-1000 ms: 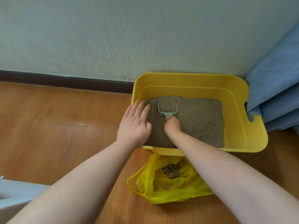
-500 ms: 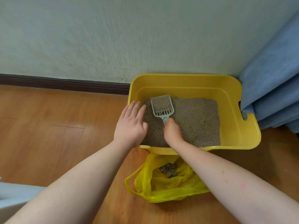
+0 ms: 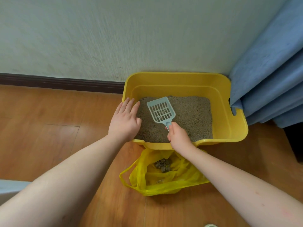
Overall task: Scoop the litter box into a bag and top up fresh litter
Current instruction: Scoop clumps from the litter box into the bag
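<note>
At the far left there is only the wooden floor (image 3: 49, 128) and the dark baseboard (image 3: 57, 82) under the pale wall (image 3: 98, 38). Then comes my left hand (image 3: 125, 119). It lies flat, with straight fingers, on the left rim of the yellow litter box (image 3: 180, 79), and it holds nothing; I judge that it only steadies the box.

Next, over the grey litter (image 3: 193, 115), is the pale blue slotted scoop (image 3: 161, 110). It is lifted clear of the litter surface, and a few small clumps sit on its slots. My right hand (image 3: 178, 136) grips its handle, the fingers curled around it and the thumb on top.

Below the near rim of the box, on the floor, lies the yellow plastic bag (image 3: 164, 181) with its mouth open. A small heap of dark clumps (image 3: 163, 165) is already inside. At the far right hangs a blue curtain (image 3: 270, 71), which touches the right side of the box.

For the progress, I think the scooping is partly done: some waste is in the bag, and one more small load is on the scoop and not yet tipped in. I cannot tell if more clumps hide in the litter. The fresh litter is not yet added, and I see no container of it here.

I count one litter box, one scoop, one bag, one heap of clumps and two hands.
</note>
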The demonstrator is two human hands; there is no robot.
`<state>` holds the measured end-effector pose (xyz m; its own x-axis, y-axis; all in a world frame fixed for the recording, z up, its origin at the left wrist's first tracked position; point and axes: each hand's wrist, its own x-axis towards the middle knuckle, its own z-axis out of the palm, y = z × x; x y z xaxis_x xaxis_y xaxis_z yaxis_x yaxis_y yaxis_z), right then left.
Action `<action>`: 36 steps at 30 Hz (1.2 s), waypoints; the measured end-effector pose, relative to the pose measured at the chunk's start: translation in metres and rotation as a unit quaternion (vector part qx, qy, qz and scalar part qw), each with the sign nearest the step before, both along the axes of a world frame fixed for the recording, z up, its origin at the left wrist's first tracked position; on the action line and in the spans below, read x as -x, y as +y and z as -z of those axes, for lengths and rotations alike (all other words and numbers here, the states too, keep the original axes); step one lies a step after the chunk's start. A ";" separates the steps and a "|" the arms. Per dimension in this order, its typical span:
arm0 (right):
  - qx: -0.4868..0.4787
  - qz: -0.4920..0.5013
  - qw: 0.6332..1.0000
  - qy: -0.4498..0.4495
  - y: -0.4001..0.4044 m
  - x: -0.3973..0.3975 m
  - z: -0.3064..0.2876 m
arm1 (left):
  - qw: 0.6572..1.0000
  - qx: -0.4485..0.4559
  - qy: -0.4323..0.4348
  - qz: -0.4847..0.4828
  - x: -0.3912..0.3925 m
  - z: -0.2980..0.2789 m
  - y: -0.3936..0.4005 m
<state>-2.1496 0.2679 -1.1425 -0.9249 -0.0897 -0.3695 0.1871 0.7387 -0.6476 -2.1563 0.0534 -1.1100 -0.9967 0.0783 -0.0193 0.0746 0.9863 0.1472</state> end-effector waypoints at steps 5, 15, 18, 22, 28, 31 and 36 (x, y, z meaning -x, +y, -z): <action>0.007 -0.029 0.999 0.015 0.023 -0.028 -0.019 | 1.000 -0.002 -0.005 -0.005 0.000 0.000 0.000; 0.027 -0.062 0.997 0.024 0.068 -0.122 -0.033 | 1.000 -0.005 -0.006 -0.003 0.001 0.000 -0.002; 0.036 -0.070 0.997 0.021 0.073 -0.147 -0.021 | 1.000 -0.009 -0.004 -0.003 0.001 0.000 -0.001; 0.047 -0.063 0.997 0.004 0.078 -0.166 -0.007 | 1.000 -0.008 -0.003 0.001 0.000 0.000 -0.001; 0.023 -0.103 0.988 -0.112 0.086 -0.161 -0.006 | 1.000 -0.005 -0.001 0.003 0.001 0.002 -0.002; 0.136 0.007 0.953 -0.271 0.087 -0.151 -0.002 | 1.000 -0.004 0.002 0.002 0.002 0.002 -0.002; 0.320 0.167 0.789 -0.497 0.097 -0.133 0.001 | 1.000 -0.012 0.008 0.003 0.001 0.003 -0.002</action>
